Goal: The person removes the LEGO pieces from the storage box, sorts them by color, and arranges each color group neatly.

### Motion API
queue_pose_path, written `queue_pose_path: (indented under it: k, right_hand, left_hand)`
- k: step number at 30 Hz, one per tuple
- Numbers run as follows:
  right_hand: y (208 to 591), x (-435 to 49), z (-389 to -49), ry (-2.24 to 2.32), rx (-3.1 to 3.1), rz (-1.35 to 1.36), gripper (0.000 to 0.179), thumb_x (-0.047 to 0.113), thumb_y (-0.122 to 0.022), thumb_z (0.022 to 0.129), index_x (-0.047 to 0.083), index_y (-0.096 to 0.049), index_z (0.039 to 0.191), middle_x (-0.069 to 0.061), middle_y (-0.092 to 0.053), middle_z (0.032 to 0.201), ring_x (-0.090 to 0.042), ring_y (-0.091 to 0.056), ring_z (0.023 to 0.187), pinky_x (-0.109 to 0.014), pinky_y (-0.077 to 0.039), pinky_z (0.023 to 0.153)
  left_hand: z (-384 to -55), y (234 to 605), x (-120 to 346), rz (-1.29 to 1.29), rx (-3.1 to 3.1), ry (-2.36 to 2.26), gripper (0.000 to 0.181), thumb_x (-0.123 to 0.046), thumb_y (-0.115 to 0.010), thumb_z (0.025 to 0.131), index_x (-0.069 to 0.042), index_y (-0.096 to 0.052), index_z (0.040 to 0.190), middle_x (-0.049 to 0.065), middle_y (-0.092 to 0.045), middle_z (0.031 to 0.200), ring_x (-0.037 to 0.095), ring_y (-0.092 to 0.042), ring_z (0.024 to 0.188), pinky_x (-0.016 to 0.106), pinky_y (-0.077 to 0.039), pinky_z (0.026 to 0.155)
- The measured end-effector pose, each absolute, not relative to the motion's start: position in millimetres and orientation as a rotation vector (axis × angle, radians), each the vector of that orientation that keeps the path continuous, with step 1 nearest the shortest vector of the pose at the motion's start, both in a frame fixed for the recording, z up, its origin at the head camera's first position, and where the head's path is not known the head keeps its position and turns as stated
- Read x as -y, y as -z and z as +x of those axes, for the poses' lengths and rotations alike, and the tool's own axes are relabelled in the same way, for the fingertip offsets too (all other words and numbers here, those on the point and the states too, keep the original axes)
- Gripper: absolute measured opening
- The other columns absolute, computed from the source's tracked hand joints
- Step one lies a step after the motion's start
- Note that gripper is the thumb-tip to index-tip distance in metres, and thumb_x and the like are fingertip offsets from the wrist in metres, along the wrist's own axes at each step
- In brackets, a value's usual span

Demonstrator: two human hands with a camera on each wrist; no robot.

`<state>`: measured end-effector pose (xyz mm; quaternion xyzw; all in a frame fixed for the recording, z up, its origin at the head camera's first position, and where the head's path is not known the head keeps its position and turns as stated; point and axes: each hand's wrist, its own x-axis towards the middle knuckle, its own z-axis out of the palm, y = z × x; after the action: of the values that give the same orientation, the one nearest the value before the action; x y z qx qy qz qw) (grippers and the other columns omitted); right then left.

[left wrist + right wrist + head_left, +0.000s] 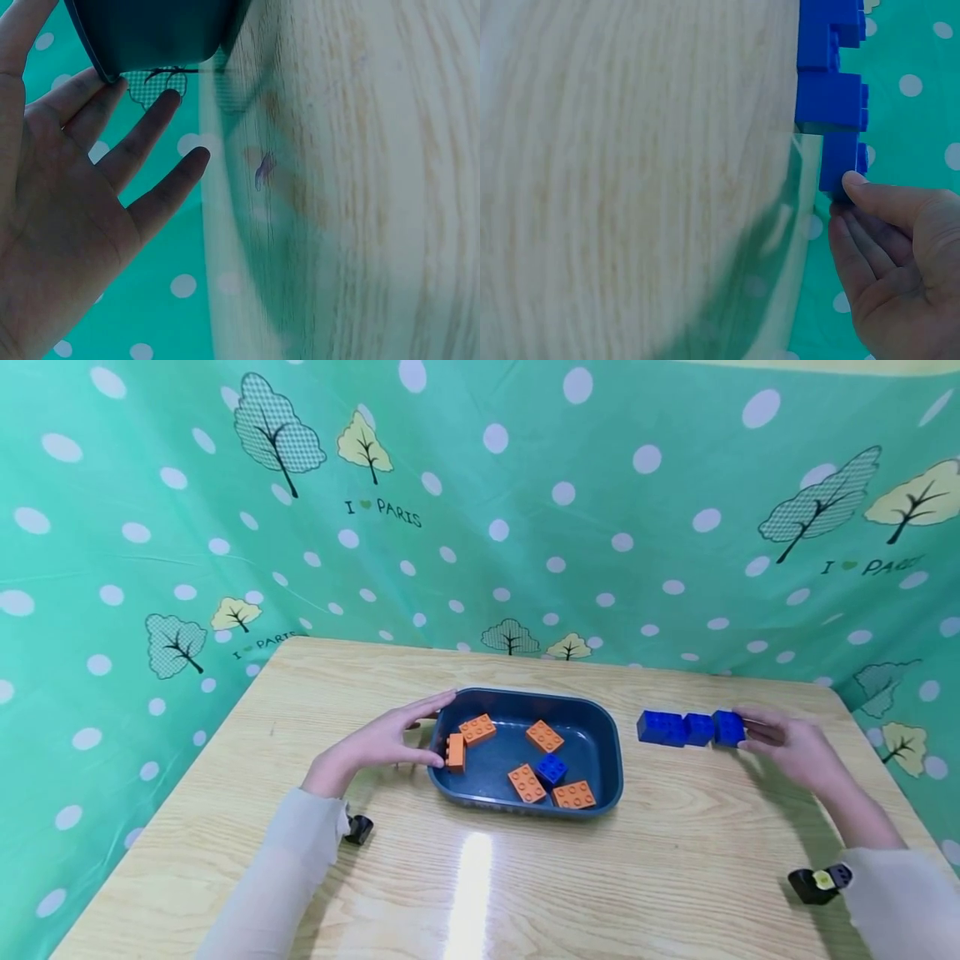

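A dark blue bin (491, 797) sits mid-table, with several orange bricks (545, 737) and one blue brick (552, 769) inside. My left hand (378, 739) is at the bin's left end, fingers spread, index finger along the rim and thumb close to an orange brick standing on edge (456, 753). In the left wrist view, its fingers (142, 142) stretch out below the bin wall (150, 34). Right of the bin runs a row of blue bricks (662, 727). My right hand (795, 749) pinches the right-end blue brick (840, 163) between thumb and fingers.
Everything rests on a wooden table (637, 877). A green polka-dot curtain (525, 560) printed with trees hangs behind and beside it. Small black devices, one at the left wrist (359, 829) and one at the right (813, 886), show near the sleeves.
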<state>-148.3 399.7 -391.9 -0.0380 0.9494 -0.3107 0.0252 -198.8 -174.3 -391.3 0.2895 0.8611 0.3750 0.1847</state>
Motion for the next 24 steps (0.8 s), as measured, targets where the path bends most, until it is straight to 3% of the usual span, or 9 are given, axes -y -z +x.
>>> queue_pose_path:
  k: [3, 6, 9, 12, 16, 21, 24]
  right_hand:
    - [393.3, -398.3, -149.2, 0.924, -2.907, -0.114, 0.055, 0.011, -0.066, 0.095, -0.010, -0.046, 0.142, -0.037, -0.053, 0.134, -0.012, -0.071, 0.103, 0.001, -0.047, 0.073]
    - [394.3, -395.7, -150.6, 0.900, -2.879, -0.108, 0.056, 0.010, -0.063, 0.096, -0.010, -0.043, 0.144, -0.038, -0.051, 0.136, -0.049, -0.056, 0.120, -0.010, -0.055, 0.077]
    - [395.0, -393.2, -152.4, 0.884, -2.863, -0.111, 0.055, 0.009, -0.062, 0.097, -0.011, -0.042, 0.144, -0.039, -0.049, 0.138, -0.053, -0.053, 0.123, -0.031, -0.059, 0.086]
    - [395.0, -390.9, -154.4, 0.866, -2.863, -0.114, 0.055, 0.009, -0.061, 0.097, -0.011, -0.042, 0.144, -0.039, -0.048, 0.139, -0.054, -0.053, 0.123, -0.047, -0.055, 0.093]
    - [395.1, -390.1, -157.1, 0.852, -2.871, -0.113, 0.055, 0.009, -0.062, 0.096, -0.011, -0.042, 0.144, -0.040, -0.047, 0.139, -0.055, -0.052, 0.124, -0.053, -0.051, 0.096]
    - [398.0, -392.5, -155.7, 0.857, -2.866, -0.138, 0.060, 0.014, -0.064, 0.096, -0.011, -0.040, 0.145, -0.039, -0.044, 0.142, -0.054, -0.050, 0.127, -0.047, -0.050, 0.098]
    - [401.1, -395.0, -149.8, 0.886, -2.845, -0.136, 0.066, 0.020, -0.065, 0.097, -0.010, -0.037, 0.148, -0.039, -0.042, 0.145, -0.055, -0.045, 0.129, -0.021, -0.056, 0.092]
  left_hand:
    - [-199.1, 390.2, 174.7, 0.831, -2.431, -1.056, 0.101, -0.038, -0.082, 0.081, -0.023, -0.021, 0.161, 0.005, -0.020, 0.168, 0.036, -0.030, 0.150, 0.060, -0.031, 0.119]
    - [-199.4, 389.4, 175.1, 0.831, -2.431, -1.062, 0.102, -0.038, -0.082, 0.081, -0.023, -0.021, 0.161, 0.005, -0.020, 0.168, 0.036, -0.029, 0.150, 0.061, -0.031, 0.119]
    - [-200.5, 389.7, 175.4, 0.824, -2.429, -1.067, 0.101, -0.037, -0.082, 0.081, -0.023, -0.021, 0.161, 0.004, -0.020, 0.168, 0.035, -0.029, 0.151, 0.060, -0.030, 0.119]
    - [-201.7, 390.5, 175.5, 0.815, -2.427, -1.069, 0.101, -0.036, -0.082, 0.081, -0.025, -0.021, 0.161, 0.002, -0.020, 0.168, 0.033, -0.028, 0.151, 0.059, -0.030, 0.120]
    - [-202.5, 391.1, 175.3, 0.822, -2.428, -1.064, 0.102, -0.038, -0.082, 0.081, -0.025, -0.021, 0.161, 0.003, -0.019, 0.168, 0.034, -0.028, 0.151, 0.059, -0.030, 0.120]
    - [-201.5, 391.4, 174.9, 0.826, -2.436, -1.064, 0.101, -0.037, -0.083, 0.081, -0.025, -0.021, 0.160, 0.003, -0.019, 0.168, 0.034, -0.028, 0.151, 0.059, -0.030, 0.120]
    - [-199.8, 392.7, 174.7, 0.822, -2.433, -1.047, 0.101, -0.038, -0.082, 0.081, -0.025, -0.021, 0.160, 0.003, -0.019, 0.168, 0.034, -0.025, 0.152, 0.059, -0.027, 0.121]
